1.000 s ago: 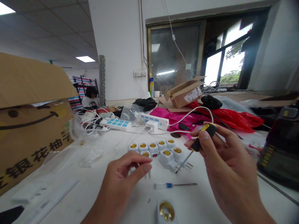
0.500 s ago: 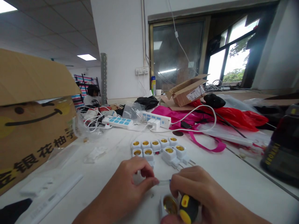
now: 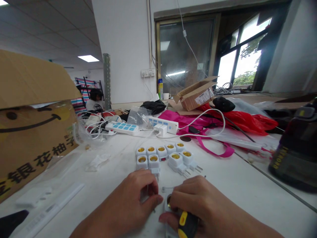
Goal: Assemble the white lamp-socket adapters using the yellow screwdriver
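Daylight glares white through the far right window [image 3: 244, 54]; a ceiling light [image 3: 88, 58] glows far left; the bottle [image 3: 292, 157], right, looks soft and stretched.

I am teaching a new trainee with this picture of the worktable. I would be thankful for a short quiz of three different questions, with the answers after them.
1. Which hand of the wearer grips the yellow-and-black handle?
2. True or false: as the wearer sees it, the pink strap lies to the left of the group of white sockets.
3. Which colour shows inside the round openings of these sockets?
A) blue
B) gold
C) red

Key:
1. The right hand.
2. False; the strap lies to the right of the group.
3. B.
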A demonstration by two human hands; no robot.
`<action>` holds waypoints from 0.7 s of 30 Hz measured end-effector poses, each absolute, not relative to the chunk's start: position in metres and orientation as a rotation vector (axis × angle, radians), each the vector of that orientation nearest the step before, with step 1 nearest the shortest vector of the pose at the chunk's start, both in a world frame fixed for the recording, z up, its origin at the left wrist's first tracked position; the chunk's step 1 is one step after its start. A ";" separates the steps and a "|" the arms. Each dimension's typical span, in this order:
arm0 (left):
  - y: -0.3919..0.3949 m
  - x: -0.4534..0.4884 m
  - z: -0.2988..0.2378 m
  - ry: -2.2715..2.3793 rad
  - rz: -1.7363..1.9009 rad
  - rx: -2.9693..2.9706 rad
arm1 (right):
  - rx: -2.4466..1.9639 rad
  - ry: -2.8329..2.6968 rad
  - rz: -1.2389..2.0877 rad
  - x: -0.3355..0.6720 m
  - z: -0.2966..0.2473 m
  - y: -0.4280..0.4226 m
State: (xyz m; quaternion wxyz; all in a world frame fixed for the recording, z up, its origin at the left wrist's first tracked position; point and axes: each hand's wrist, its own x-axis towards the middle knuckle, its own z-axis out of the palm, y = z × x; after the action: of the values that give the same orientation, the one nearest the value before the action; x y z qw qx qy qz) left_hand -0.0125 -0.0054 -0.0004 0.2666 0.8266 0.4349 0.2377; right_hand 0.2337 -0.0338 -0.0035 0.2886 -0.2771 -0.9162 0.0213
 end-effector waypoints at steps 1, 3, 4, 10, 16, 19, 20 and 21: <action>-0.006 -0.013 0.000 1.173 0.646 2.234 | -0.745 -2.448 0.058 0.234 -0.003 -0.034; -0.005 -0.013 -0.001 1.173 0.648 2.247 | -0.751 -2.451 0.058 0.233 -0.003 -0.034; -0.005 -0.014 -0.002 1.172 0.649 2.256 | -0.759 -2.449 0.059 0.233 -0.003 -0.034; -0.001 -0.015 -0.008 1.127 0.677 2.292 | -0.778 -2.433 0.019 0.234 0.000 -0.033; -0.004 -0.012 0.001 1.057 0.852 2.315 | -0.684 -2.361 -0.106 0.235 0.002 -0.030; -0.009 -0.010 0.004 1.030 1.011 2.259 | -0.654 -2.311 -0.176 0.236 0.005 -0.027; -0.011 -0.009 0.004 1.030 1.044 2.220 | -0.646 -2.292 -0.202 0.236 0.006 -0.026; -0.013 -0.008 0.003 1.026 1.063 2.179 | -0.636 -2.274 -0.228 0.237 0.007 -0.025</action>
State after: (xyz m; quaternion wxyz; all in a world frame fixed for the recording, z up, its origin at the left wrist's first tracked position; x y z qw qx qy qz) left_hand -0.0084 -0.0128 0.0033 0.2516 0.8011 0.3773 0.3906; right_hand 0.2370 -0.0253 0.0071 0.3753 -0.2485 -0.8885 -0.0892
